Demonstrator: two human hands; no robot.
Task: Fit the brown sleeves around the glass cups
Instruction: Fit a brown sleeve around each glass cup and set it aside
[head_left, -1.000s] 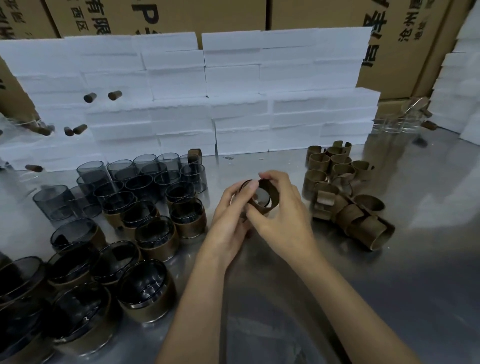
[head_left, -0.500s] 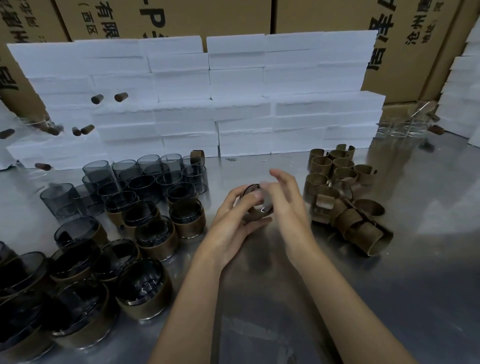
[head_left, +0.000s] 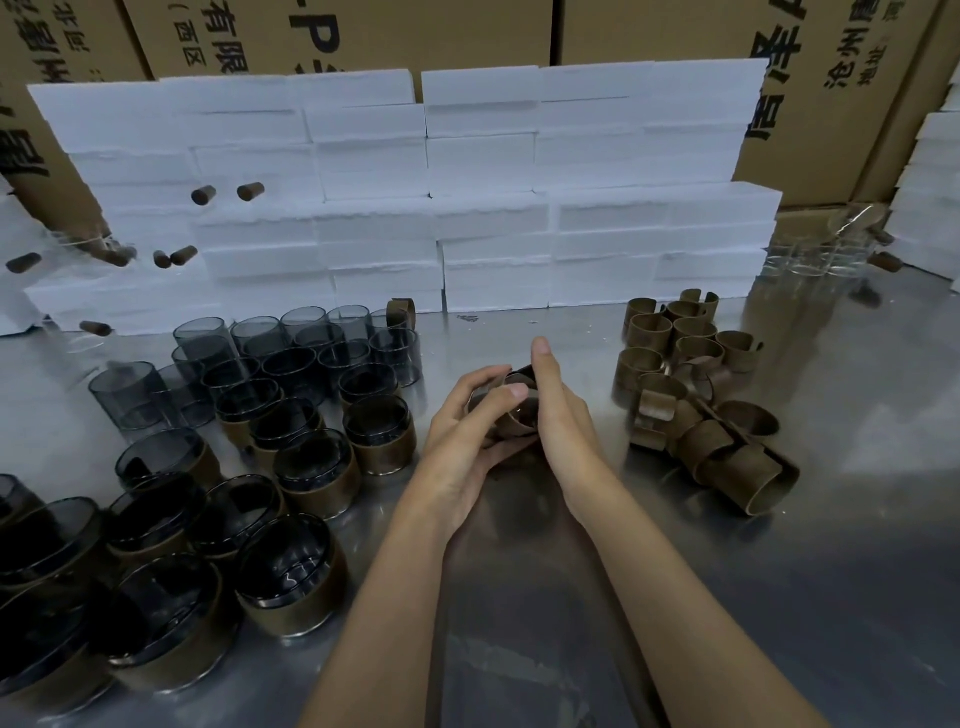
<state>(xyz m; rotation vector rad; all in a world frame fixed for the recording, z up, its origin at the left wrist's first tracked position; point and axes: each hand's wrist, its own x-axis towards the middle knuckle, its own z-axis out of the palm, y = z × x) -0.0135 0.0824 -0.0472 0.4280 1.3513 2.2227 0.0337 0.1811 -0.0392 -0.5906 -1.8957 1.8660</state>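
Observation:
A dark glass cup with a brown sleeve (head_left: 519, 415) around it sits between my two hands, just above the metal table (head_left: 675, 597). My left hand (head_left: 467, 431) curls round its left side, thumb on the rim. My right hand (head_left: 558, 421) presses flat against its right side with fingers straight. Most of the cup is hidden by the hands. Loose brown sleeves (head_left: 691, 395) lie piled to the right. Bare smoky cups (head_left: 291, 353) stand at the back left. Sleeved cups (head_left: 317, 473) stand in front of them.
A wall of white foam blocks (head_left: 467, 208) runs along the back of the table, with cardboard boxes (head_left: 649, 31) behind it. Clear glasses (head_left: 826, 249) stand at the far right. Small brown corks (head_left: 223, 192) stick out of the foam at left.
The cup and sleeve have come down from a tilted, raised hold toward the table. My right hand has opened from a pinch to a flat press on the sleeve.

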